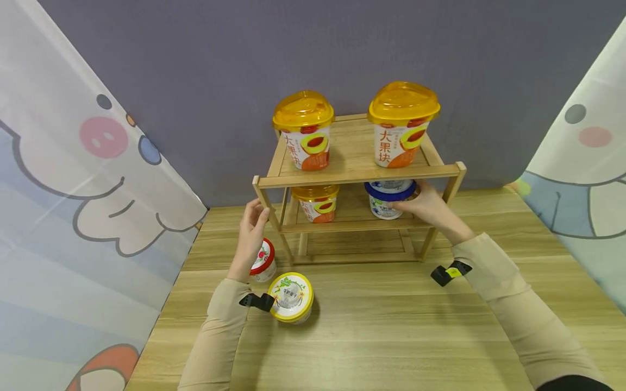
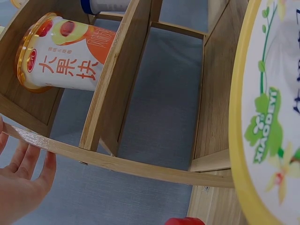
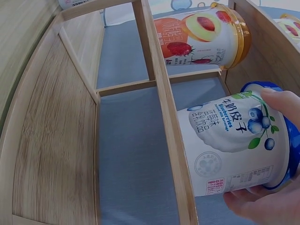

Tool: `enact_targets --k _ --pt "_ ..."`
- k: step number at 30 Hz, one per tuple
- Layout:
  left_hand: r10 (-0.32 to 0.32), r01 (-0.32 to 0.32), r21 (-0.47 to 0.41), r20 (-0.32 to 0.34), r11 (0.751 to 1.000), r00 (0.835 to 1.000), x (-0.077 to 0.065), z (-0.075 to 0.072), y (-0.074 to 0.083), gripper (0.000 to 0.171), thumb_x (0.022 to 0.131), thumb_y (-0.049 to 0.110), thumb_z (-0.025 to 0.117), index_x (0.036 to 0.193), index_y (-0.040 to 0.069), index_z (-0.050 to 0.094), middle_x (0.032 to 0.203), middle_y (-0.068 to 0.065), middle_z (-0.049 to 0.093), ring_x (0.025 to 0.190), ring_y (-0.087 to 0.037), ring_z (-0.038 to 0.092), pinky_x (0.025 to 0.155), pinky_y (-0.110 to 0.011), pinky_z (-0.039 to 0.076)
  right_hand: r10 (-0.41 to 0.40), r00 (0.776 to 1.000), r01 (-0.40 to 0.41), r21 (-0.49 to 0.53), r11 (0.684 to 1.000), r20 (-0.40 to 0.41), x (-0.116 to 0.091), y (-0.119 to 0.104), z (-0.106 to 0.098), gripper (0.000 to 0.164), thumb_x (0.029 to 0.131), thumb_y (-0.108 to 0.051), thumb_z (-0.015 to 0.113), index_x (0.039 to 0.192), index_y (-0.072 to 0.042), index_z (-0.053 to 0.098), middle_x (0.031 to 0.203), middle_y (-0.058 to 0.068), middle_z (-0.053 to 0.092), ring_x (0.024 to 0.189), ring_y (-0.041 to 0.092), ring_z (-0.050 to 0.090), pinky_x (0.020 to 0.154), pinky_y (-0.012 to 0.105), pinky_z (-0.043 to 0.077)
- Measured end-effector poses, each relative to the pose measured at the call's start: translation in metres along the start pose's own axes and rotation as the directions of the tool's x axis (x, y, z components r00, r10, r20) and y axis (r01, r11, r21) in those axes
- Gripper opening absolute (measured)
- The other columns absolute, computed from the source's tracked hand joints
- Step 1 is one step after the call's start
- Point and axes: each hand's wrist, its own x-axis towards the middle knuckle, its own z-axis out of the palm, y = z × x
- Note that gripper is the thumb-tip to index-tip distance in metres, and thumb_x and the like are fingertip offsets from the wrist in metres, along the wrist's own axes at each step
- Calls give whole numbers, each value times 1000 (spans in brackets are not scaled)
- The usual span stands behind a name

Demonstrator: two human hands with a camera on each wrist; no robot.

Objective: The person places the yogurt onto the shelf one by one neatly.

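Observation:
My right hand (image 1: 424, 207) grips a blue-lidded blueberry milk drink cup (image 1: 386, 208), thumb on one side and fingers on the other. The cup is upright at the right of the middle tier of a wooden shelf rack (image 1: 342, 172); the top board's front rail hides part of its lid. With its fingertips at the rack's left front post (image 2: 126, 164), my left hand (image 1: 251, 231) holds the post between thumb and fingers. Left on that same tier stands an orange-lidded fruit cup (image 3: 201, 37).
Two larger orange-lidded fruit cups (image 1: 305, 130) stand on the top board. On the wooden table (image 1: 371, 326), a red-lidded cup (image 1: 264, 260) and a yellow-lidded cup (image 1: 292, 297) stand near my left forearm. Behind the rack rises a grey-blue wall (image 1: 235, 81), with cartoon-printed curtains (image 1: 58, 206) at both sides.

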Motion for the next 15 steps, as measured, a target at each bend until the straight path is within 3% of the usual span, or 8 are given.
enact_targets --k 15 --pt "0 0 -13 2 1000 1000 1 0 -2 32 94 18 42 123 3 36 107 -4 43 108 -15 42 94 -34 33 7 1000 -8 29 1000 1 4 9 -1 78 78 -9 67 139 -4 18 131 22 33 118 35 35 93 49 33"
